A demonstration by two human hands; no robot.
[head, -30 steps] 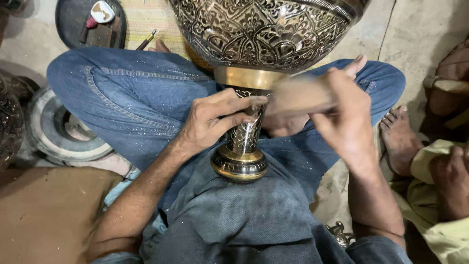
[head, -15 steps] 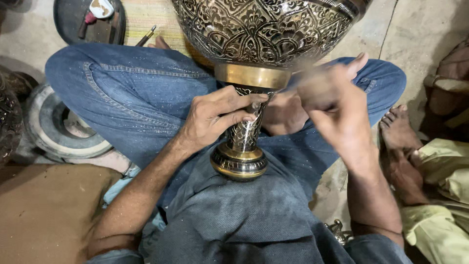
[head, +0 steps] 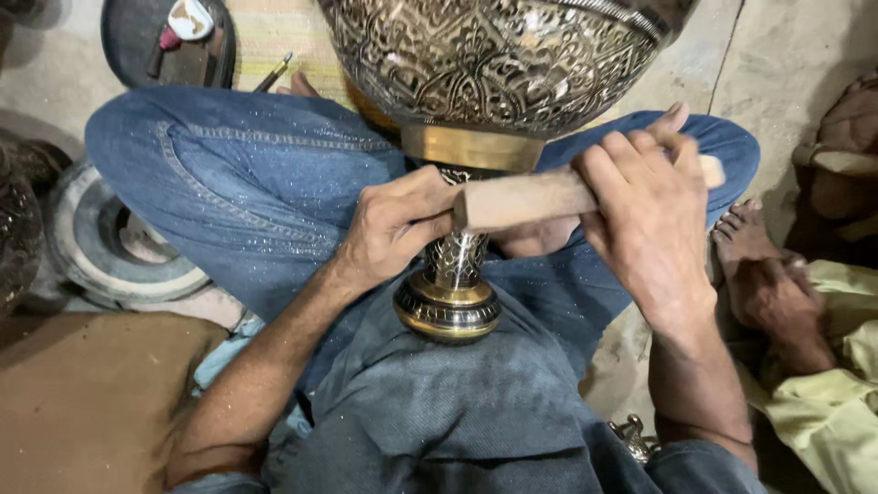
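left hand (head: 398, 229) grip clasps vase stem (head: 455, 261); right hand (head: 645, 215) grip clutches wooden block (head: 521, 199)

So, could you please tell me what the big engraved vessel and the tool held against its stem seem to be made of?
The vessel looks like metal, probably brass or a plated alloy: shiny highlights, chased floral relief with dark recesses, and a plain golden band below the bowl. The tool in the right hand looks like bare, matte, pale brown wood. The left hand grasps the stem.
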